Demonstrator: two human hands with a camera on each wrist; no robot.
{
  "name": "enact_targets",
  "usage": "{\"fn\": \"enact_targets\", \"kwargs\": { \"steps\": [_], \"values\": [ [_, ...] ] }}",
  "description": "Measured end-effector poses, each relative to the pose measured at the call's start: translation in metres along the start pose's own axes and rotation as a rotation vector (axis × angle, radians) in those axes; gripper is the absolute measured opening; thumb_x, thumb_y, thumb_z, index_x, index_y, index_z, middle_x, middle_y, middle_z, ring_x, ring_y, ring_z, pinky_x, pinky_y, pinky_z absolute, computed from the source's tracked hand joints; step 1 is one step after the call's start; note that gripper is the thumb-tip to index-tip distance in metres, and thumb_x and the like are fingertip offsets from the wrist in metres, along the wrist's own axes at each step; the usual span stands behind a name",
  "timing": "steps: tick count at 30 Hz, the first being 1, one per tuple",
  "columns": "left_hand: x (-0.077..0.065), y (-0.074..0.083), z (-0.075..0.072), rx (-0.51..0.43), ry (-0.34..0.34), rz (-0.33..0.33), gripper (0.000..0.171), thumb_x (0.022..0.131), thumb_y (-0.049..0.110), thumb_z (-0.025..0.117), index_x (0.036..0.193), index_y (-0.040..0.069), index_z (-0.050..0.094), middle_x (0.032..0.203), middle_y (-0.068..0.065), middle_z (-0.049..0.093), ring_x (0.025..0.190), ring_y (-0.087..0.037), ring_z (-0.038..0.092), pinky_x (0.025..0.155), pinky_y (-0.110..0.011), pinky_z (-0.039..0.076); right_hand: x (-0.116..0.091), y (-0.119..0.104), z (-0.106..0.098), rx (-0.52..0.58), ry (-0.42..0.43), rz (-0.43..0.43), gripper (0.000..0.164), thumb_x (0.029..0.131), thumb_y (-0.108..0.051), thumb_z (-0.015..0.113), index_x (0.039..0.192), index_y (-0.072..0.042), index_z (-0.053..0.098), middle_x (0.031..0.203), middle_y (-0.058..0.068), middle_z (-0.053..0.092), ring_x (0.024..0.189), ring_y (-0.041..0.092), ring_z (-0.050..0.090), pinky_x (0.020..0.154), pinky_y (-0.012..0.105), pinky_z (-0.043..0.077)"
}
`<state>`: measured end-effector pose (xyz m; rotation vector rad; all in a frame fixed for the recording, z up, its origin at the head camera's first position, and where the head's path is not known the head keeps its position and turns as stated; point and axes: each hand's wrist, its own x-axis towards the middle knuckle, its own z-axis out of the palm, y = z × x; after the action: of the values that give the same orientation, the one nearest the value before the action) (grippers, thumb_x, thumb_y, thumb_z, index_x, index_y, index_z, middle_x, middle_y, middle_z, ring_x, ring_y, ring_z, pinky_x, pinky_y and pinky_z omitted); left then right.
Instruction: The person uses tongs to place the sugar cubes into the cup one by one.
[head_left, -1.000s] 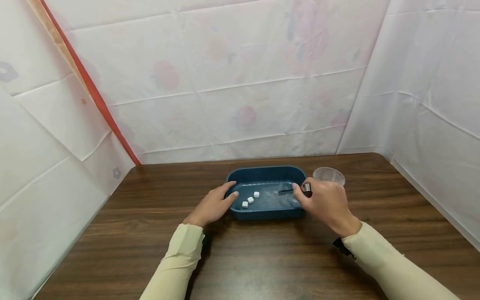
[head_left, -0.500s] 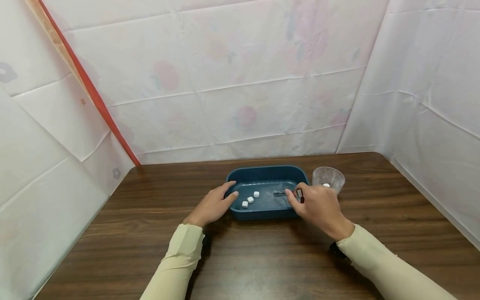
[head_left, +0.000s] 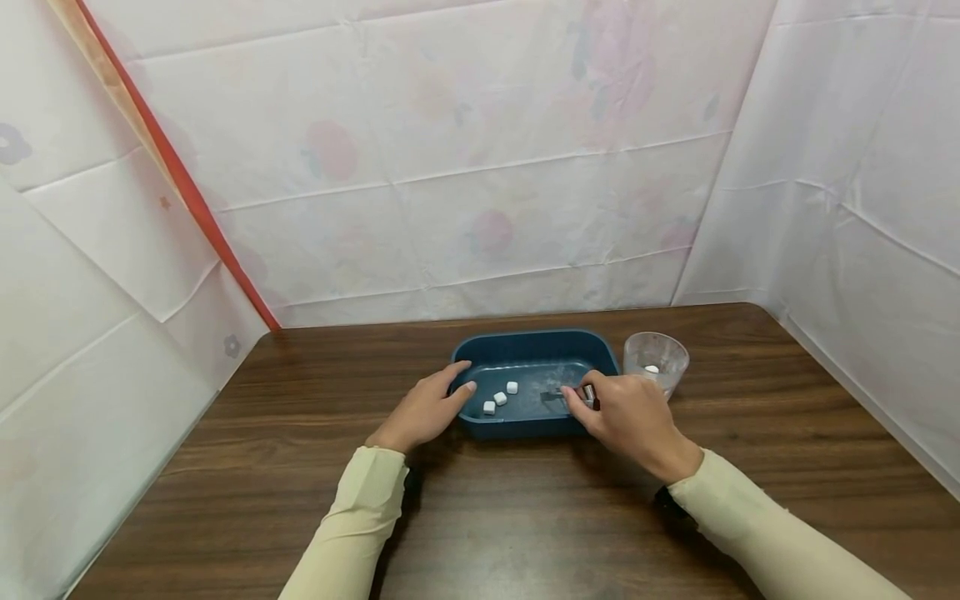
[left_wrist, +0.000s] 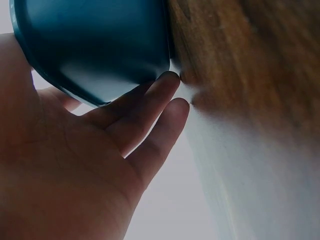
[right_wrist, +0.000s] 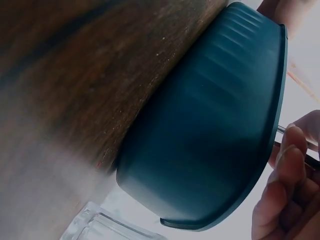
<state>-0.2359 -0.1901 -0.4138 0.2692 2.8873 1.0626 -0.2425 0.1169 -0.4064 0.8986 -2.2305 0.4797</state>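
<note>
A dark blue tray stands on the wooden table, with three small white cubes on the left part of its floor. My left hand holds the tray's left end; thumb and index finger reach over the rim, while other fingers lie along the outer wall in the left wrist view. Over the tray's right part, my right hand grips slim metal tongs. Their dark tip points left, low over the tray floor and apart from the cubes. The hand hides much of the tongs.
Just right of the tray stands a clear glass cup with a white cube inside, partly behind my right hand. The wooden table ends at a white patterned cloth hanging behind and on both sides.
My right hand has moved left and slightly toward me with the tongs, uncovering the cup and the cube in it. My left hand and the three cubes stay put.
</note>
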Motion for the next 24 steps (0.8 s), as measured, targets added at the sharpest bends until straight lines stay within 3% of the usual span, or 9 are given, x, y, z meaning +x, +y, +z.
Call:
{"fn": "enact_targets", "kwargs": {
  "steps": [17, 24],
  "values": [
    [0.0008, -0.0011, -0.001, 0.007, 0.004, -0.007, 0.058, 0.105, 0.045, 0.048, 0.155, 0.018, 0.041, 0.155, -0.007, 0.043, 0.141, -0.028, 0.04, 0.113, -0.053, 0.034, 0.0037, -0.0041, 0.0052, -0.01, 0.045, -0.049, 0.024, 0.084, -0.025, 0.078, 0.071, -0.014, 0.061, 0.048, -0.011, 0.04, 0.039, 0.001, 0.033, 0.037, 0.02, 0.026],
    [0.0004, -0.0018, -0.0003, 0.005, -0.002, 0.0, 0.058, 0.105, 0.046, 0.048, 0.155, 0.017, 0.04, 0.155, -0.006, 0.042, 0.142, -0.027, 0.04, 0.114, -0.052, 0.034, 0.0079, -0.0086, 0.0083, -0.007, 0.008, -0.033, 0.025, 0.086, -0.026, 0.077, 0.071, -0.013, 0.062, 0.048, -0.011, 0.039, 0.04, 0.0, 0.031, 0.037, 0.019, 0.025]
  ]
}}
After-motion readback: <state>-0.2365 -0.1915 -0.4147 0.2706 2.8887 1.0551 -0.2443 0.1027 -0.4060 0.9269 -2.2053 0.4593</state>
